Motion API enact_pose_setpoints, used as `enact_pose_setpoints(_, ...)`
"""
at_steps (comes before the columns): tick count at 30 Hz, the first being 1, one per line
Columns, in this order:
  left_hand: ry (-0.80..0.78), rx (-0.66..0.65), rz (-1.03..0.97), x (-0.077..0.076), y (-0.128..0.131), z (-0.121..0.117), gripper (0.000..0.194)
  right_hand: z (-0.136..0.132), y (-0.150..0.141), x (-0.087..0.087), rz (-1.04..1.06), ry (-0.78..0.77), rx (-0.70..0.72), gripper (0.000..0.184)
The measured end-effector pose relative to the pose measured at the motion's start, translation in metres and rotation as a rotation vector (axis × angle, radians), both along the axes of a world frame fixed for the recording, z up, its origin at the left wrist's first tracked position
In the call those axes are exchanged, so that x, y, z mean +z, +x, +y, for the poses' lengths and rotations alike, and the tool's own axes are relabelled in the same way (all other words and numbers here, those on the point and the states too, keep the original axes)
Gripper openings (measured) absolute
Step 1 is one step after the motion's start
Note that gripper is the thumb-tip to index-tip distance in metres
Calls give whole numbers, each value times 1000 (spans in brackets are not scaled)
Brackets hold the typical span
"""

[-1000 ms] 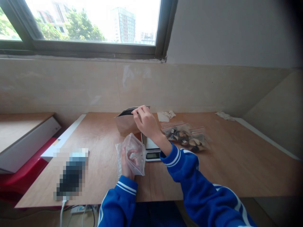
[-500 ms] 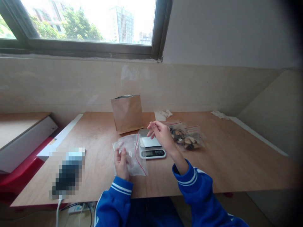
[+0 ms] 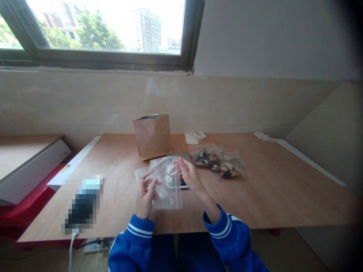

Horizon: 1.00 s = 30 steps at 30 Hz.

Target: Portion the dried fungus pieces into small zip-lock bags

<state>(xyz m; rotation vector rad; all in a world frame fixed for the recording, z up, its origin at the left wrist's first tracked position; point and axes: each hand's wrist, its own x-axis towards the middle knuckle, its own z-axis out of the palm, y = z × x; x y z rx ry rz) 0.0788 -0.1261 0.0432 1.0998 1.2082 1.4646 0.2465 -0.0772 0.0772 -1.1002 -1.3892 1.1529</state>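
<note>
A clear zip-lock bag point(image 3: 166, 194) with a red strip along its right edge and a small white label is raised off the table. My right hand point(image 3: 188, 172) pinches it by the upper right corner. My left hand point(image 3: 145, 196) is at its left side, with thumb and fingers apart and the plastic close against them. More clear plastic shows behind the left fingers, seemingly a second bag. Behind the bag, the kitchen scale point(image 3: 185, 155) is mostly covered; its display is partly hidden.
Behind the scale stands a brown paper pouch point(image 3: 153, 138), its top open. Filled zip-lock bags point(image 3: 218, 162) of dark and tan pieces lie to the right. A blurred-out device point(image 3: 83, 204) with a white cable lies at left. Crumpled paper point(image 3: 198, 136) sits at the back.
My right hand has come down from above the scale and taken the bag's edge. The bag has lifted and shifted right, now covering much of the scale. My left fingers have spread.
</note>
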Motion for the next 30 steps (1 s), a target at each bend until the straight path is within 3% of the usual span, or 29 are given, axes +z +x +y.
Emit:
enact_pose_setpoints(4, 17, 64, 40, 1, -2, 0, 56, -20, -1, -20, 110, -270, 246, 67)
enact_pose_setpoints(7, 18, 137, 98, 2, -4, 1, 57, -30, -2, -33, 173, -383, 413, 75)
enact_pose_setpoints(15, -17, 198, 312, 2, -34, 11, 59, -34, -2, -46, 193, -387, 375, 62)
enact_pose_setpoints(20, -99, 163, 725, -6, -61, 20, 52, -24, 23, -57, 33, -291, 197, 46)
enact_pose_setpoints(24, -79, 297, 1102, -9, -56, 19, 47, 6, 59, -57, -246, 49, -69, 27)
enact_pose_setpoints(27, -7, 368, 1200, -7, -56, 16, 53, 29, 82, -59, -541, 303, -276, 22)
enact_pose_setpoints(30, -73, 474, 1242, -1, -77, 12, 60, 41, 98, -74, -843, 399, -404, 29)
